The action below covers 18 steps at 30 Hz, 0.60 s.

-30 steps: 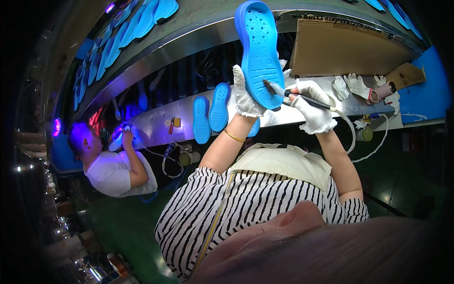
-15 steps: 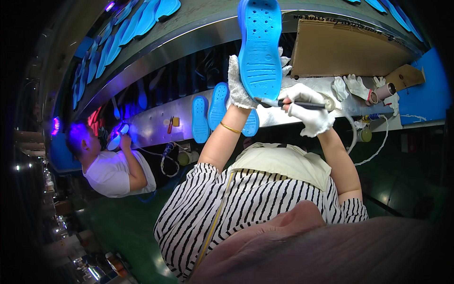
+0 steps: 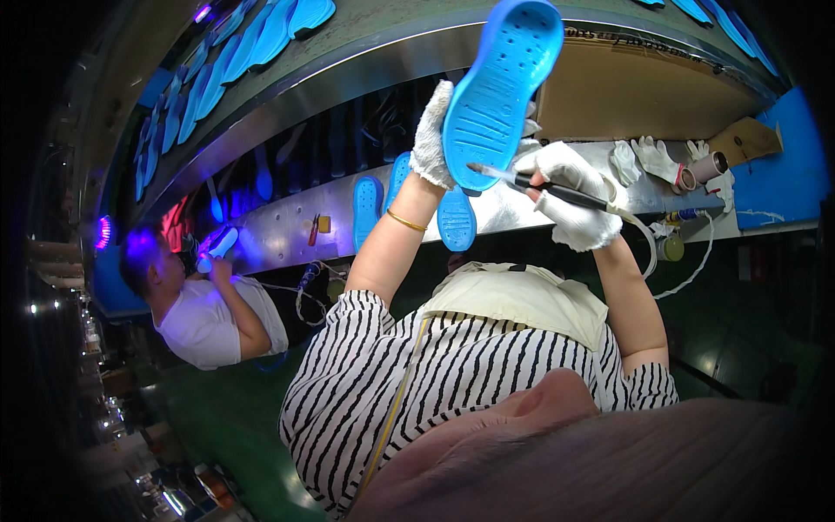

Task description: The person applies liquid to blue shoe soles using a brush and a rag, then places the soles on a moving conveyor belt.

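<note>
My left hand, in a white knit glove, grips a bright blue shoe sole by its sides, with fingertips showing past its right edge. The sole is tilted, its heel end toward me and its holed toe end up and right. In my gloved right hand is a black-handled brush with a pale hose trailing from its back end. Its tip lies over the heel of the sole; whether it touches is hard to tell. Below, on the metal bench, rest more blue soles.
Left, a co-worker handles another blue sole. A conveyor edge curves above the bench, with blue soles on it. Spare white gloves, a thread spool, a cardboard sheet and a blue bin are at right.
The sole has turned clockwise, its toe end swinging right. The brush tip has gone from the heel's edge to over its surface. My left forearm has shifted left.
</note>
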Each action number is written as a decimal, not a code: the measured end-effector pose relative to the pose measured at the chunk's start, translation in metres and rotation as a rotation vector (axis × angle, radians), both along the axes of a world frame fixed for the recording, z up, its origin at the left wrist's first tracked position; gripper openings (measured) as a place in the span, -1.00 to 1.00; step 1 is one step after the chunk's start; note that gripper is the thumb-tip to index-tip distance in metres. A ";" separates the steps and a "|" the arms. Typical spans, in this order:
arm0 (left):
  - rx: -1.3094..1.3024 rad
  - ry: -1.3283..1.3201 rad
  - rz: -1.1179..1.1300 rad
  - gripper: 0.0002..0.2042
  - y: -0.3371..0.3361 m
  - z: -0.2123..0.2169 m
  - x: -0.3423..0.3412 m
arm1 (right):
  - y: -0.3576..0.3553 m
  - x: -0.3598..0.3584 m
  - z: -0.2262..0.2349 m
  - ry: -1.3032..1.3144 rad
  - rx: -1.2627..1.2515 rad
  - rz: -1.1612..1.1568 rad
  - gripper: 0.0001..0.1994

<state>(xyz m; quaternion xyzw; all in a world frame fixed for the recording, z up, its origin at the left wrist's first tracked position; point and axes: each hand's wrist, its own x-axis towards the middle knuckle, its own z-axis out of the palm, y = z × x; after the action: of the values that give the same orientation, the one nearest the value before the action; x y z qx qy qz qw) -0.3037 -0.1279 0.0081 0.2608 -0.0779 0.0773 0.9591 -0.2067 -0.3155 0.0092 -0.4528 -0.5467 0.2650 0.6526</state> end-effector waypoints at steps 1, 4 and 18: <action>0.031 0.056 0.005 -0.22 0.003 -0.002 0.002 | 0.005 -0.002 0.006 -0.094 0.038 -0.011 -0.83; 0.030 0.203 -0.016 -0.33 0.006 0.001 0.006 | 0.014 0.002 0.006 -0.308 0.032 -0.009 -0.82; 0.390 0.617 -0.066 -0.52 0.009 -0.007 0.012 | 0.005 0.026 0.015 -0.112 -0.248 0.079 -0.87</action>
<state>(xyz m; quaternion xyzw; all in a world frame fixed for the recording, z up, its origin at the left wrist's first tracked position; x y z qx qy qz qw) -0.2917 -0.1185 0.0015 0.4472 0.1933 -0.0521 0.8718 -0.1810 -0.3105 0.0244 -0.5223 -0.5628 0.3301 0.5491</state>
